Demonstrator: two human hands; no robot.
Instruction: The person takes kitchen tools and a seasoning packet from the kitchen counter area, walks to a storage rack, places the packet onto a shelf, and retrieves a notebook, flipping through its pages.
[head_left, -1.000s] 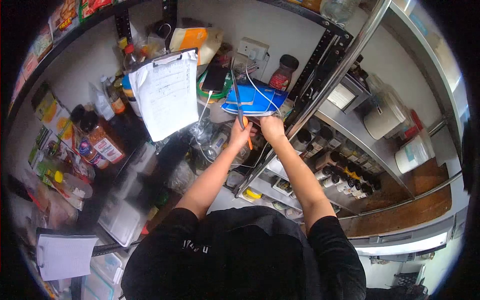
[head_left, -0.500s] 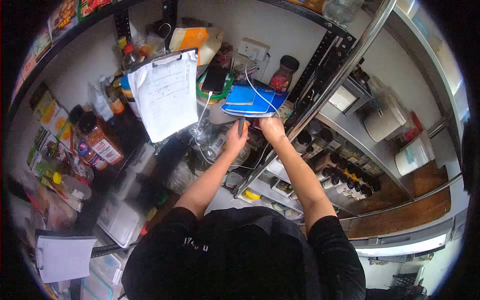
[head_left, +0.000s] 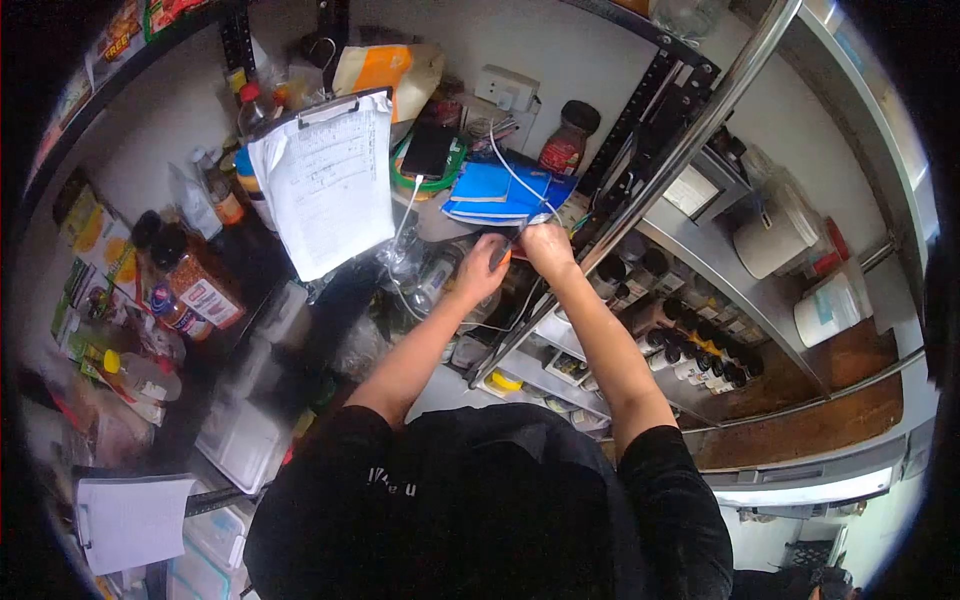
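My left hand (head_left: 481, 270) is closed around a dark-handled tool (head_left: 499, 255) with an orange part; its exact kind is unclear. A thin dark length reaches from it toward my right hand (head_left: 548, 250). That hand has its fingers curled down at the front edge of the blue notebooks (head_left: 493, 208), and what they grip is hidden. Something small and red shows between the two hands. A white cable (head_left: 507, 165) runs over the notebooks and down beside my right hand.
A clipboard with written sheets (head_left: 325, 190) hangs left of my hands. Behind it, a phone (head_left: 428, 152) lies on a green-rimmed lid, plugged into a cable. A red-labelled jar (head_left: 566, 140) stands behind the notebooks. A metal rail (head_left: 690, 150) and spice shelves are on the right.
My left hand has shifted slightly right, closer to my right hand, and the tool in it has tilted toward the right hand. My right hand has moved little.
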